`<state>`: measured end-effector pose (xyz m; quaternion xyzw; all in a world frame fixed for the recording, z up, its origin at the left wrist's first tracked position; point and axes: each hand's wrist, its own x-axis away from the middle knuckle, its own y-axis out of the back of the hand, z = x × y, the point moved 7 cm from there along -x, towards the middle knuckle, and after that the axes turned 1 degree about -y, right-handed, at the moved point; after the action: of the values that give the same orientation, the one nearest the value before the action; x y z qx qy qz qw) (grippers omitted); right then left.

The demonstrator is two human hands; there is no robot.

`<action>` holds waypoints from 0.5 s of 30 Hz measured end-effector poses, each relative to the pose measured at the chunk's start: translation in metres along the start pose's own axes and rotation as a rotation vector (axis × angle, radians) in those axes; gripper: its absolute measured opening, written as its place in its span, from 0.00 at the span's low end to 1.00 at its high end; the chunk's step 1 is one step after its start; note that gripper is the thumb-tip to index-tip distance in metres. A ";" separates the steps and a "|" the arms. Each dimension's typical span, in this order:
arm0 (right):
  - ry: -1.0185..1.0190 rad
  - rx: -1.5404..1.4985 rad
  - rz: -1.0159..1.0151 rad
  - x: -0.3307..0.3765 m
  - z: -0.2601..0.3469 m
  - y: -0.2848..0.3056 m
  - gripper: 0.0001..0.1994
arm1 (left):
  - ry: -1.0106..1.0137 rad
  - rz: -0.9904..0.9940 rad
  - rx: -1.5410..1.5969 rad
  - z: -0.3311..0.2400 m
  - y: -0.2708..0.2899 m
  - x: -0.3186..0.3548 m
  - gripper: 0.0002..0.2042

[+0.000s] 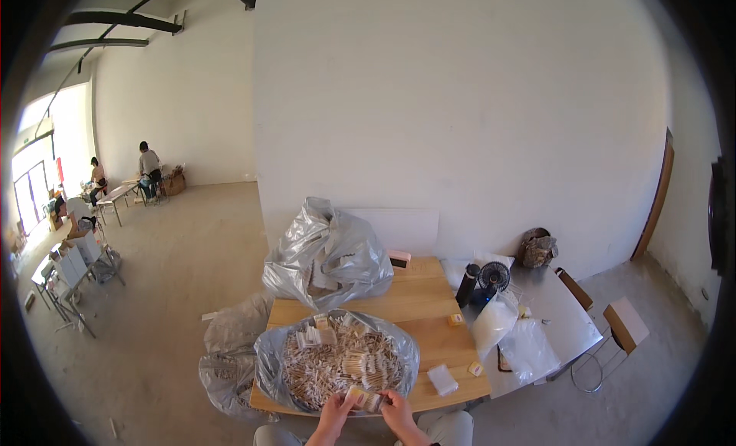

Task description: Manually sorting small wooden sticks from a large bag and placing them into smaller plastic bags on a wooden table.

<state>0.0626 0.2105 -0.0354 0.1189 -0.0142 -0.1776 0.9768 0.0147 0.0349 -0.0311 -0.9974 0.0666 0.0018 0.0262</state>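
Observation:
At the table's near edge my left hand (333, 415) and my right hand (396, 413) hold a small clear packet (363, 398) with a yellowish label between them. The left fingers close on one end, the right fingers pinch the other; what fills it is too small to make out. Just beyond my hands lies a wide heap of loose cotton swabs (326, 373) inside an open grey plastic bag (270, 356). Some small packs (318, 335) of swabs rest on top of the heap.
A big grey plastic bag (330, 254) stands behind on the wooden table (418, 292). A clear packet (442, 379) and small yellow-labelled packs lie to the right. On the metal side table (567, 315) are a black fan (494, 276) and a dark bottle (467, 283). People work far left.

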 end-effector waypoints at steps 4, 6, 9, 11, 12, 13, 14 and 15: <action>-0.013 -0.122 0.033 -0.013 -0.022 -0.005 0.11 | 0.211 0.078 0.177 0.001 -0.009 -0.006 0.10; 0.083 -0.133 0.031 -0.018 0.001 -0.006 0.10 | 0.056 -0.002 -0.102 -0.001 0.006 -0.014 0.11; 0.201 -0.129 0.061 -0.029 0.044 -0.007 0.09 | -0.245 -0.015 -0.584 -0.034 0.001 -0.025 0.12; 0.214 -0.124 0.094 -0.038 0.059 -0.014 0.10 | -0.304 0.023 -0.618 -0.053 -0.011 -0.031 0.13; 0.214 -0.048 0.139 -0.045 0.059 -0.021 0.09 | -0.336 0.030 -0.638 -0.053 -0.014 -0.036 0.13; 0.212 0.026 0.187 -0.052 0.057 -0.029 0.09 | -0.368 0.034 -0.659 -0.054 -0.014 -0.040 0.13; 0.198 0.022 0.170 -0.058 0.056 -0.032 0.09 | -0.348 0.029 -0.701 -0.054 -0.012 -0.046 0.12; 0.214 0.077 0.161 -0.063 0.057 -0.033 0.09 | -0.348 0.057 -0.702 -0.053 -0.012 -0.050 0.12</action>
<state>-0.0118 0.1896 0.0127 0.1732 0.0737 -0.0845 0.9785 -0.0329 0.0508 0.0231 -0.9284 0.0841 0.1941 -0.3056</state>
